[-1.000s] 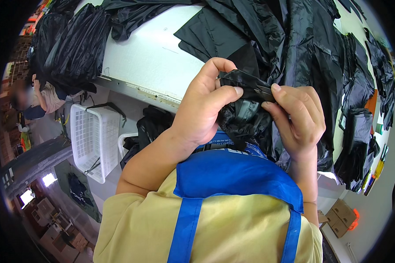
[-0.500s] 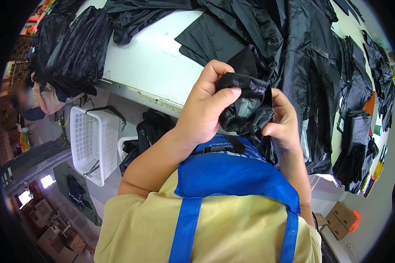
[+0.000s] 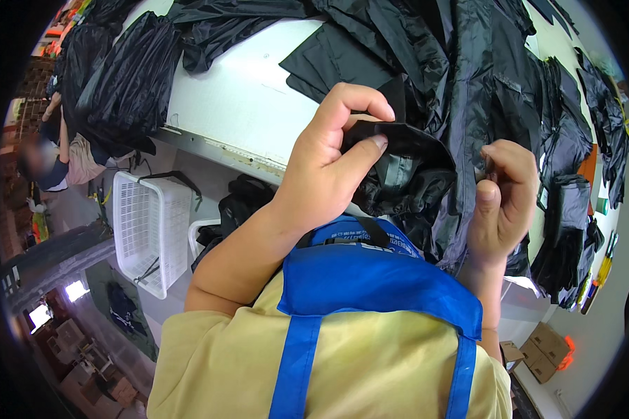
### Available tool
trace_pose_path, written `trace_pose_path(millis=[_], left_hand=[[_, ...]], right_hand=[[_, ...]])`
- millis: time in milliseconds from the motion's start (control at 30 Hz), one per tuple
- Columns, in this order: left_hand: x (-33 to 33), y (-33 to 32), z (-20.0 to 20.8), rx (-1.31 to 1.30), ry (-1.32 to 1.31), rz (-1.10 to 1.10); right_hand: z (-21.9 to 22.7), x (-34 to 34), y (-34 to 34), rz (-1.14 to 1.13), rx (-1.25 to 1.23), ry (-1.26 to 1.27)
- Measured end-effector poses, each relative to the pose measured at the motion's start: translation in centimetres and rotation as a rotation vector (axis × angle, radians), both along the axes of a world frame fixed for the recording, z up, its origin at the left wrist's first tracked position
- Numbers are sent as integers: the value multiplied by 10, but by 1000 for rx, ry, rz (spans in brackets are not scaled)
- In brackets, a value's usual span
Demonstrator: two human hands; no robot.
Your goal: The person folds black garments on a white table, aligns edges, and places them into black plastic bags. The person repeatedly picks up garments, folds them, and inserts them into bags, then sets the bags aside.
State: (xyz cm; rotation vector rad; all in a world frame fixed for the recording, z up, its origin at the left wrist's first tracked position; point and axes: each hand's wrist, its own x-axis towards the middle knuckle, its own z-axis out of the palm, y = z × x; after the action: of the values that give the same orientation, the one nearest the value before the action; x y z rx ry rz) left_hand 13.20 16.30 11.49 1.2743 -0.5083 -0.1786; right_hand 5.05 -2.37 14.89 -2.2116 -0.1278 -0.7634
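My left hand (image 3: 332,157) is closed, pinching the rim of a black fabric opening (image 3: 437,150) between thumb and fingers. The cloth is thin and slightly shiny, gathered into folds below the rim, with a grey strip (image 3: 398,170) showing inside. To the right, apart from that rim, is my right hand (image 3: 507,199). Its fingers are curled with thumb and forefinger close together, and a small dark thing shows at their tips, too small to name. Behind both hands lie more black garments (image 3: 493,77) in a heap on the table.
The white tabletop (image 3: 237,91) has a metal front edge (image 3: 223,153). Folded black garments (image 3: 129,77) hang over its far left. Below stands a white plastic basket (image 3: 143,230). At the left a person (image 3: 66,150) works. Cardboard boxes (image 3: 541,353) stand at lower right.
My right hand has let go of the black cloth and moved right, away from it. The opening's rim now stands wider. My left hand keeps its pinch.
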Motion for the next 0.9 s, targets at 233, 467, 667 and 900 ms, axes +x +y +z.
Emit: trace_pose_path(millis=[233, 467, 667, 900], left_hand=[[-8, -11, 18, -62, 398, -85], [-10, -15, 12, -108, 407, -131], [-11, -16, 14, 16, 129, -112], [-6, -13, 9, 119, -21, -119]], right_hand=[[16, 1, 11, 27, -283, 68], [7, 1, 9, 5, -333, 59], [1, 2, 6, 1, -252, 105], [-7, 7, 2, 29, -267, 55]])
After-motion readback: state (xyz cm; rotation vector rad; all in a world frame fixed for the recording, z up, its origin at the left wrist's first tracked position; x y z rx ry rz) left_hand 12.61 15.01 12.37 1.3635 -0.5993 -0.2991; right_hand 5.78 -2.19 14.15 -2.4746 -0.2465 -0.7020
